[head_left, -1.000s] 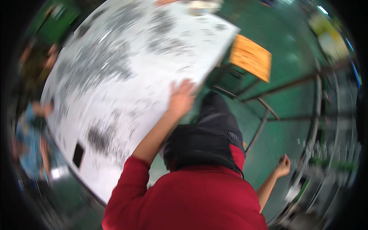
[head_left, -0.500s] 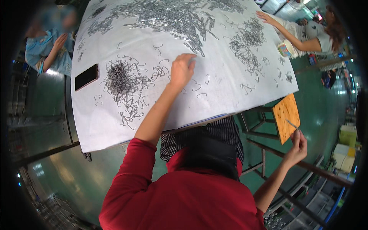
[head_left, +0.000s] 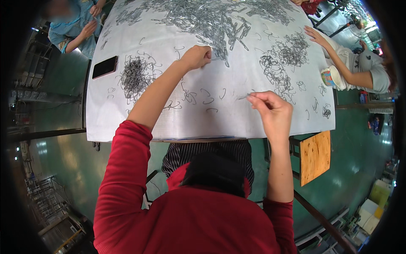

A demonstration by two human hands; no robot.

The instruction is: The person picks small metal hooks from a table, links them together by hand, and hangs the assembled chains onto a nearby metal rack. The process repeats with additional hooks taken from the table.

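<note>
My left hand [head_left: 197,58] is closed, its fingertips at the near edge of a large pile of slim, shiny metal clips [head_left: 220,34] on the white-covered table [head_left: 237,122]. Whatever those fingers pinch is mostly hidden. Over the table's near right part, my right hand [head_left: 275,112] pinches a small thin metal piece [head_left: 242,98] that points left from the thumb and forefinger. Between my hands, several loose bent wire hooks [head_left: 206,96] lie scattered. A dense heap of such hooks [head_left: 134,76] sits left of my left forearm.
A black phone [head_left: 105,67] lies at the table's left. Another wire heap [head_left: 292,51] is at the right, near a co-worker's hand [head_left: 316,36] and a paper tub [head_left: 330,77]. Another person [head_left: 74,31] is at the far left. A wooden stool [head_left: 315,158] stands below the right corner.
My right hand has come up from beside the stool to over the table, still pinching the metal piece. My left hand has curled its fingers at the clip pile. The view has shifted.
</note>
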